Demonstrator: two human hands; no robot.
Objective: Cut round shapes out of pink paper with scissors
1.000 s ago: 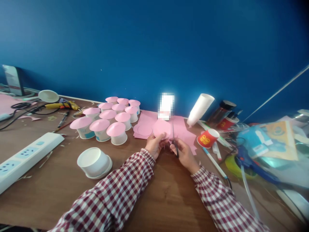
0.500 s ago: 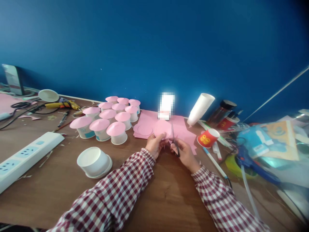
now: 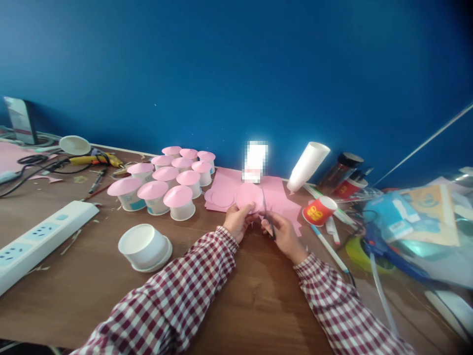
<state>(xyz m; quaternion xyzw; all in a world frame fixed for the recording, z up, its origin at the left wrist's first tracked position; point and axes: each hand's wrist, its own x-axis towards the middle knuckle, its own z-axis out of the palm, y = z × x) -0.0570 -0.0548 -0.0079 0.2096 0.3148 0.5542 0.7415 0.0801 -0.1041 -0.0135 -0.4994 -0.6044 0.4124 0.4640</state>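
Note:
My left hand (image 3: 235, 221) pinches a round pink paper piece (image 3: 250, 196) and holds it up over the brown table (image 3: 236, 305). My right hand (image 3: 283, 234) grips a pair of scissors (image 3: 266, 212), whose blades point up along the right edge of the pink piece. Both hands are closed on what they hold. Under and behind them lie pink paper sheets (image 3: 277, 195) with a cut pink disc (image 3: 221, 197) on top.
Several white cups capped with pink cones (image 3: 166, 182) stand at the left, with an upturned white cup (image 3: 144, 246) nearer me. A white power strip (image 3: 40, 234) and cables lie far left. A red cup (image 3: 318, 211), a stack of white cups (image 3: 308, 165), pens and cluttered bags crowd the right.
The scissors' blades have shifted slightly along the edge of the pink piece; both hands stay in nearly the same place.

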